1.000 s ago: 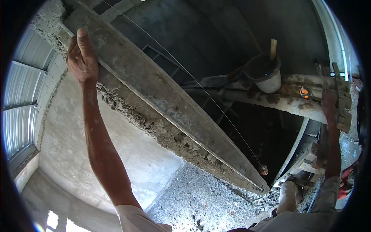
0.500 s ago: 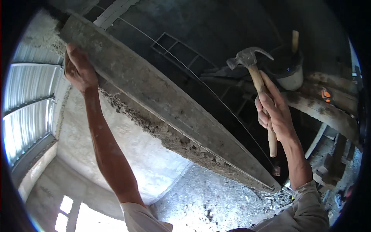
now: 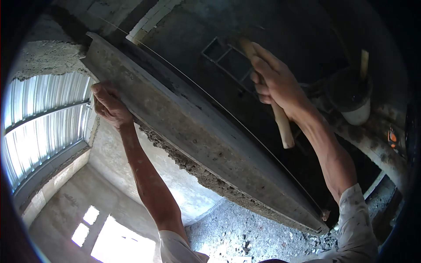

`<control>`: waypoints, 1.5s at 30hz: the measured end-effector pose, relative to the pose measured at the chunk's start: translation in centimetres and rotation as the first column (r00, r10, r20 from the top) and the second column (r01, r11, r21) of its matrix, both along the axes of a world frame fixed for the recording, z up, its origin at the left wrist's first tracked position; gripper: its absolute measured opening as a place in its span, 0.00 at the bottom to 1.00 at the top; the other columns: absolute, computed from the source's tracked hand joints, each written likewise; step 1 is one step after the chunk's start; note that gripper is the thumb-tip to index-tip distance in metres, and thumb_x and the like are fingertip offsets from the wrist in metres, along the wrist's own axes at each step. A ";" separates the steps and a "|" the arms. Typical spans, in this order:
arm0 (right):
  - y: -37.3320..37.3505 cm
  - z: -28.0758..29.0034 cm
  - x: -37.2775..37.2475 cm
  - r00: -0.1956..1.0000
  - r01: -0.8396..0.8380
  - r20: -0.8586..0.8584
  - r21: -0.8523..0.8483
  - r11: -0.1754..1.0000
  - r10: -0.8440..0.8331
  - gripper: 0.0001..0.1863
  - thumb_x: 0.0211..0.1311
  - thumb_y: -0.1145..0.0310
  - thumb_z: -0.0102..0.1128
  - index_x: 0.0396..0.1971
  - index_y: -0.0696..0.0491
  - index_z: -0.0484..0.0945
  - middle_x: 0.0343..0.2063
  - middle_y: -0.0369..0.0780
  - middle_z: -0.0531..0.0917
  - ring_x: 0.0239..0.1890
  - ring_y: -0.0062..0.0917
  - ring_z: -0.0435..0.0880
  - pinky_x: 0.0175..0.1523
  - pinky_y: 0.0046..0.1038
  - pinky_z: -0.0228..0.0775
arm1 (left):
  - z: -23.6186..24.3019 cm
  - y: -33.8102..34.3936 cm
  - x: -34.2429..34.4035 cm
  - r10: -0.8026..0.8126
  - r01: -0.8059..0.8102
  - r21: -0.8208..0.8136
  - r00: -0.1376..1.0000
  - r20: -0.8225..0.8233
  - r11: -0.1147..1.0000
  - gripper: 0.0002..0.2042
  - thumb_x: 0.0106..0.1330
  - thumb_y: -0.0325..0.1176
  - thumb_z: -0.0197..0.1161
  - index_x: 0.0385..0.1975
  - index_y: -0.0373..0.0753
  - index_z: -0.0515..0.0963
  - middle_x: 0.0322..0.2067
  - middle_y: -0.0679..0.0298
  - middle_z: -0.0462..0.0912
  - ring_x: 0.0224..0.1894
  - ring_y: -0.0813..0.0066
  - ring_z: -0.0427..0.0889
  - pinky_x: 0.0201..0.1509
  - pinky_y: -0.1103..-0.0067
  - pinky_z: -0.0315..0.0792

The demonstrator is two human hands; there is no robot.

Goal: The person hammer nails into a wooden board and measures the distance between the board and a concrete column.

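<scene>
A long grey channel-shaped beam [image 3: 188, 125], smeared with cement, runs aslant from the upper left to the lower right. My left hand [image 3: 113, 105] is closed on its lower edge near the upper-left end; some of the fingers are hidden behind it. Rough mortar [image 3: 193, 168] shows along the underside. My right hand [image 3: 278, 81] grips a claw hammer [image 3: 283, 127] by its wooden handle, raised beyond the beam and apart from it. The hammer's head is blurred and almost lost in the dark. A taut string [image 3: 210, 98] stretches along the beam's far side.
At the right, a bucket [image 3: 357, 115] with a wooden handle sticking out stands near timber planks [image 3: 372, 149]. An orange and black object [image 3: 391, 136] lies there. A ladder-like frame [image 3: 226, 55] is farther below. Corrugated sheeting [image 3: 39, 131] covers the left opening.
The hammer has swung up and left with my right hand, its head now farther off. The view has shifted, so the beam and my left hand appear lower and farther right.
</scene>
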State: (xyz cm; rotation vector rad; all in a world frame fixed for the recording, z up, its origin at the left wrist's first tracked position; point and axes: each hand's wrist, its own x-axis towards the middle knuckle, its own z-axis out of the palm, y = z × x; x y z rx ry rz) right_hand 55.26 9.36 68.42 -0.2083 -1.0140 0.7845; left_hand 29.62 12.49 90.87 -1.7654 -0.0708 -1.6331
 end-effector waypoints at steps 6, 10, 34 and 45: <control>1.3 5.2 -1.2 0.993 -0.007 0.115 0.206 0.979 -0.017 0.32 0.74 0.54 0.48 0.71 0.50 0.55 0.23 0.29 0.67 0.17 0.07 0.63 0.19 0.14 0.59 | 0.1 -0.1 -0.2 0.046 -0.046 0.027 0.999 -0.001 0.999 0.30 0.78 0.52 0.37 0.13 0.39 0.64 0.15 0.69 0.64 0.21 0.76 0.62 0.28 0.74 0.57; 1.0 6.8 -3.8 0.949 0.043 0.297 0.201 0.979 -0.103 0.31 0.74 0.54 0.47 0.71 0.50 0.55 0.23 0.30 0.68 0.18 0.09 0.65 0.20 0.15 0.63 | 0.2 -0.3 -0.5 0.044 -0.044 0.003 0.998 -0.037 0.999 0.28 0.78 0.51 0.36 0.15 0.41 0.62 0.15 0.70 0.62 0.20 0.78 0.58 0.28 0.76 0.56; -4.8 -5.4 -0.4 0.995 -0.098 -0.028 -0.135 0.986 0.095 0.26 0.73 0.57 0.50 0.66 0.47 0.61 0.22 0.28 0.69 0.14 0.05 0.60 0.15 0.11 0.52 | 0.7 -0.2 -0.4 0.072 -0.074 -0.031 0.996 -0.057 0.997 0.27 0.75 0.54 0.45 0.29 0.33 0.75 0.20 0.66 0.70 0.26 0.77 0.65 0.30 0.76 0.62; -6.1 -7.1 -4.9 0.964 -0.071 0.240 -0.183 0.981 0.114 0.33 0.74 0.54 0.48 0.71 0.53 0.53 0.19 0.28 0.67 0.13 0.05 0.62 0.13 0.12 0.56 | 0.3 -0.2 0.3 0.093 -0.093 0.032 0.996 -0.002 0.995 0.30 0.74 0.57 0.45 0.31 0.33 0.82 0.31 0.60 0.84 0.30 0.67 0.80 0.35 0.70 0.69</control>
